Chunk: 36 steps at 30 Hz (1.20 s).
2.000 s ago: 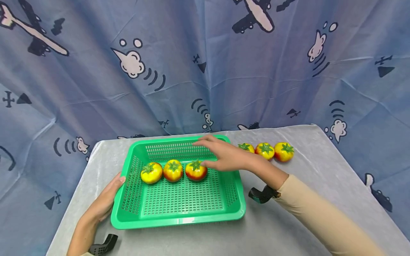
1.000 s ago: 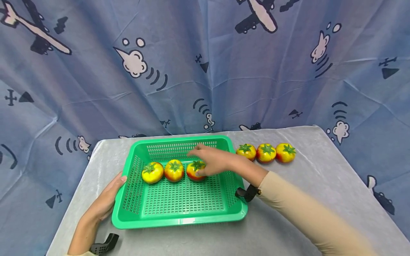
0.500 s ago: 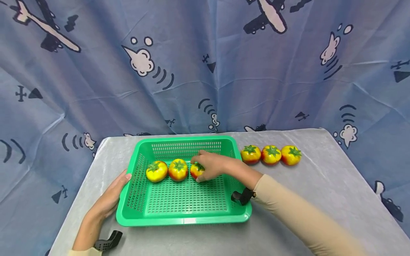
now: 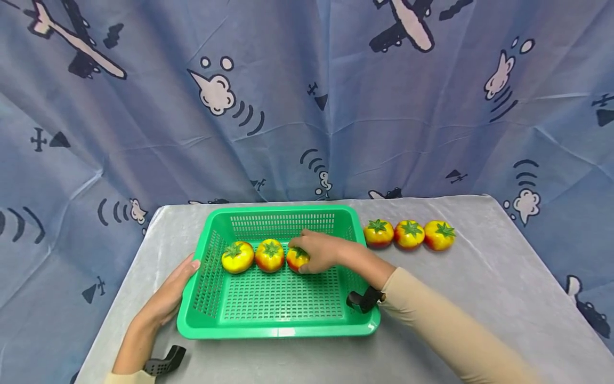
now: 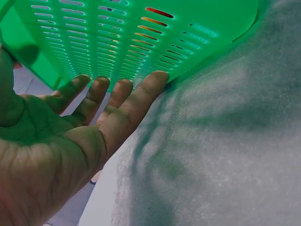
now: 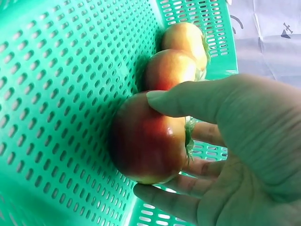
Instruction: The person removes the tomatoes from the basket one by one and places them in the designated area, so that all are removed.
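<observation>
Tomato (image 4: 294, 261) clamped: my right grip (image 4: 320, 252) has closed around it, movable, I judge. My left grip (image 4: 168, 293) holds the basket (image 4: 240, 334).

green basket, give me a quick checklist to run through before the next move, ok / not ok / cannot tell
1. Right hand around the rightmost tomato in the basket: ok, thumb on one side, fingers on the other.
2. Left hand at the green basket: ok, at its left side, thumb at the rim.
3. Grip firm enough to lift: cannot tell.
4. Bare space on the basket floor: ok, in front of the row of three.
5. All tomatoes inside: not ok, three tomatoes lie on the table, right of the basket.
</observation>
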Motion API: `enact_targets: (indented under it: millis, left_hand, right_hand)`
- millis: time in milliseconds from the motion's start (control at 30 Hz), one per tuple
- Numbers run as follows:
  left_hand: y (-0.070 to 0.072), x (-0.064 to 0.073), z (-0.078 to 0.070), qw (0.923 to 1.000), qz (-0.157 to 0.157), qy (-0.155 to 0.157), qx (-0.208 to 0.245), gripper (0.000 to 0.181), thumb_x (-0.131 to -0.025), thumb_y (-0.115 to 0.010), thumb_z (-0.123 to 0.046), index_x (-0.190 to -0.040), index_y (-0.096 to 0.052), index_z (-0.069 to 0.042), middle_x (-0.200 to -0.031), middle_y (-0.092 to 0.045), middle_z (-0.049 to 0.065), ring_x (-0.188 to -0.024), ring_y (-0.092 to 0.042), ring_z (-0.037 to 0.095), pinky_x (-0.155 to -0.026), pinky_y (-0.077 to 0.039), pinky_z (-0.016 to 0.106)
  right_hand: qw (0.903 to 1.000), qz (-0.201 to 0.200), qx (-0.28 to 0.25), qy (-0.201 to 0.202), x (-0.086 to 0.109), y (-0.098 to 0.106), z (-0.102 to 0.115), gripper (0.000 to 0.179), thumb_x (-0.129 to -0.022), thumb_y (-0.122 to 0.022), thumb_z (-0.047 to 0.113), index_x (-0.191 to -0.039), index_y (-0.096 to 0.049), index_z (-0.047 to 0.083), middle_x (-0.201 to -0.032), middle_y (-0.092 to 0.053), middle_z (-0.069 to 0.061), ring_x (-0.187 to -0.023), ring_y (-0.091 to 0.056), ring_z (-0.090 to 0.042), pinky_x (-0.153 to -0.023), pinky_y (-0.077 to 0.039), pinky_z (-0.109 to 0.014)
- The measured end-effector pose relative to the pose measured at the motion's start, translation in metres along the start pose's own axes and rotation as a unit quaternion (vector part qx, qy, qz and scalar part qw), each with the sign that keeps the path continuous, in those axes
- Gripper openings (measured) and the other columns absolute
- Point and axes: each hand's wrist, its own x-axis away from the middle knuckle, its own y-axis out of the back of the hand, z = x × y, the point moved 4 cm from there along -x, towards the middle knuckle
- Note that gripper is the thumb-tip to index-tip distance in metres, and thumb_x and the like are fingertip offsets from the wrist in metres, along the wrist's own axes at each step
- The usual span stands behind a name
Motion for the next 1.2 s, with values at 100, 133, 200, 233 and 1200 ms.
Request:
enact_targets:
  millis: [100,133,200,233,1200]
  left_hand:
    - [0.000,0.001,0.000,1.0000,0.000,0.001,0.001,0.069,-0.118,-0.025,-0.036,-0.167,0.003,0.005,-0.129,-0.067,0.005,-0.111,-0.075,0.020,-0.093,-0.066,0.040]
    - [-0.001,0.001,0.000,1.0000,0.000,0.000,0.002,0.069,-0.118,-0.025,-0.036,-0.167,0.003,0.005,-0.130,-0.067,0.004,-0.111,-0.075,0.019,-0.093,-0.066,0.039]
    - [-0.001,0.001,-0.001,1.0000,0.000,0.000,0.003,0.069,-0.118,-0.025,-0.036,-0.167,0.003,0.005,-0.129,-0.068,0.003,-0.111,-0.075,0.019,-0.093,-0.066,0.039]
    - [-0.001,0.001,-0.001,1.0000,-0.001,0.000,0.003,0.069,-0.118,-0.025,-0.035,-0.167,0.003,0.005,-0.129,-0.068,0.002,-0.111,-0.075,0.019,-0.093,-0.066,0.039]
    - [-0.002,0.001,0.001,0.9997,-0.001,-0.023,-0.005,0.069,-0.119,-0.024,-0.033,-0.165,0.003,0.009,-0.129,-0.066,-0.001,-0.112,-0.075,0.017,-0.091,-0.066,0.039]
  right_hand:
    - [1.0000,-0.001,-0.001,-0.003,0.000,-0.001,-0.001,0.061,-0.099,-0.076,0.022,-0.155,-0.053,0.011,-0.155,-0.050,-0.019,-0.138,-0.056,-0.034,-0.117,-0.050,-0.053]
    - [1.0000,-0.002,-0.002,-0.003,0.001,-0.001,-0.001,0.062,-0.099,-0.076,0.022,-0.155,-0.053,0.011,-0.154,-0.051,-0.019,-0.137,-0.056,-0.034,-0.117,-0.050,-0.053]
    - [1.0000,-0.003,0.001,-0.002,0.002,0.000,-0.001,0.063,-0.098,-0.076,0.021,-0.155,-0.053,0.011,-0.152,-0.052,-0.018,-0.134,-0.057,-0.033,-0.115,-0.051,-0.052]
    - [1.0000,-0.003,0.004,0.000,0.002,0.000,-0.001,0.063,-0.098,-0.076,0.021,-0.155,-0.052,0.011,-0.151,-0.053,-0.018,-0.133,-0.058,-0.032,-0.115,-0.052,-0.051]
    - [0.9955,-0.087,-0.003,0.038,0.042,0.020,0.005,0.061,-0.094,-0.081,0.021,-0.150,-0.057,0.013,-0.144,-0.059,-0.016,-0.123,-0.061,-0.028,-0.109,-0.055,-0.049]
